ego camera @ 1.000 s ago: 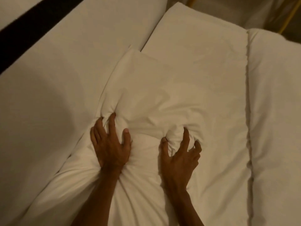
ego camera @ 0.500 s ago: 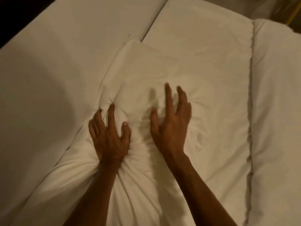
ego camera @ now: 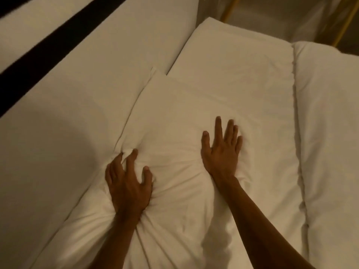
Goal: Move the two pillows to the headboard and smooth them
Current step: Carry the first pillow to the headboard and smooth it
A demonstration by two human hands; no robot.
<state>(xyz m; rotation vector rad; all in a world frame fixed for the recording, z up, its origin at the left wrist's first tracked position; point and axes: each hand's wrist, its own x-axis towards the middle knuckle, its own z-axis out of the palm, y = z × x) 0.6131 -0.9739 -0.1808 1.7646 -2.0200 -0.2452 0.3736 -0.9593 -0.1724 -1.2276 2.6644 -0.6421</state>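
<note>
A white near pillow (ego camera: 171, 113) lies under both my hands, its left edge against the white padded headboard (ego camera: 64, 98). My left hand (ego camera: 128, 187) claws into its lower left part, fingers curled and fabric bunched in wrinkles around them. My right hand (ego camera: 221, 152) lies flat on the pillow's right part, fingers spread and pressing down. A second white pillow (ego camera: 233, 61) lies just beyond, partly under the near pillow's far corner, also along the headboard.
A black band (ego camera: 48, 47) runs along the headboard at upper left. A folded white duvet (ego camera: 330, 133) covers the bed on the right, its seamed edge beside the pillows. Gold metal legs (ego camera: 343, 24) and floor show at the top right.
My right hand let go of the bunched fabric, opened flat and slid across the pillow to the right. My left hand kept its grip in the same spot.
</note>
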